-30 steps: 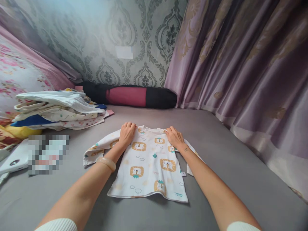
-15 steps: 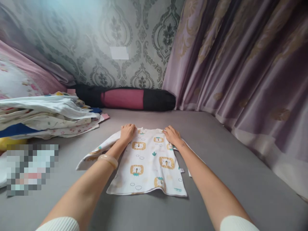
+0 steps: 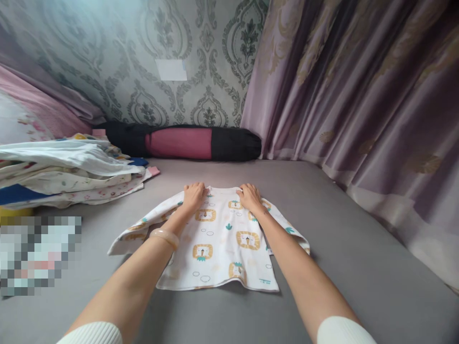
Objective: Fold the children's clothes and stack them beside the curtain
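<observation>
A child's white long-sleeved shirt (image 3: pixel 218 239) with orange lion faces and green leaf prints lies spread on the grey sheet, collar away from me and hem towards me. My left hand (image 3: pixel 194 196) is closed on its left shoulder near the collar, fingers bent over the far edge. At the other shoulder my right hand (image 3: pixel 250 197) grips the cloth in the same way, thumb beside the neckline. Both fingertips are partly hidden. The sleeves angle out to either side, each partly behind a forearm. A pale bangle (image 3: pixel 165 236) circles my left wrist.
A heap of clothes (image 3: pixel 71 167) lies at the left, with a blurred-out item (image 3: pixel 45 258) nearer me. Along the patterned wall (image 3: pixel 168 100) rests a long black and maroon roll (image 3: pixel 179 142). Purple curtains (image 3: pixel 344 95) hang at the right. Everything lies on a grey sheet (image 3: pixel 358 267).
My right hand has shifted slightly inward towards the collar, and the right sleeve now shows spread outward beyond my forearm. My left hand has moved a little to the right. The view has shifted slightly.
</observation>
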Tool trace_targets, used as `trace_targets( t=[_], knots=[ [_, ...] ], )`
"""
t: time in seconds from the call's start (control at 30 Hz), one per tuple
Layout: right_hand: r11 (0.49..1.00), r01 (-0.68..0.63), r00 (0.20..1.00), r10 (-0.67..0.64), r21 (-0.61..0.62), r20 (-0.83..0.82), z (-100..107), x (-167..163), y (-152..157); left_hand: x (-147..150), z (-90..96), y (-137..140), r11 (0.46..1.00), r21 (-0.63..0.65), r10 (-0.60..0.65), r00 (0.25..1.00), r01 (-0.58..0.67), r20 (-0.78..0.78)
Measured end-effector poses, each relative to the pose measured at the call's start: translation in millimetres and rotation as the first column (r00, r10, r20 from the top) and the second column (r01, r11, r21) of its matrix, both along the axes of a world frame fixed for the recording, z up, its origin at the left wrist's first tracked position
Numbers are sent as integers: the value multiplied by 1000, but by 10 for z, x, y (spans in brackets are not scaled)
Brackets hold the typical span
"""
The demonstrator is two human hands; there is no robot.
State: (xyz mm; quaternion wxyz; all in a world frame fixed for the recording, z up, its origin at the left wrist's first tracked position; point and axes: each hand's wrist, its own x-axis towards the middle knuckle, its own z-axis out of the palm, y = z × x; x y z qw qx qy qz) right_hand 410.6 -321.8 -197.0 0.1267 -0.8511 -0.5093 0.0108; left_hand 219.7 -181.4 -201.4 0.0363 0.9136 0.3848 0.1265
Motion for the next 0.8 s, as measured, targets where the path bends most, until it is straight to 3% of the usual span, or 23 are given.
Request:
trace_targets(
  t=[0.17,0.33,0.43,0.57,0.67,0.73,0.8],
  knots=[
    [995,72,997,-71,70,-14,-65,-55,8,17,-78,11,998,61,4,1000,-3,-28],
    [996,-13,978,31,86,-209,53,49,-51,58,-22,-53,990,137,-8,996,20,-86],
    [993,13,963,19,118,-268,164,255,-241,105,32,-163,989,131,-64,995,74,-76],
    [974,125,938,-54,190,-343,281,545,-735,246,86,-409,977,81,-190,980,195,-61],
    [921,348,781,-182,175,-598,325,648,-1186,415,115,-623,958,5,-286,957,287,-52],
    [896,426,685,-229,125,-692,333,645,-1470,537,121,-756,936,-37,-352,935,351,-42],
    [889,449,651,-259,87,-714,331,605,-1710,649,110,-876,912,-58,-408,912,407,-25]
  ],
)
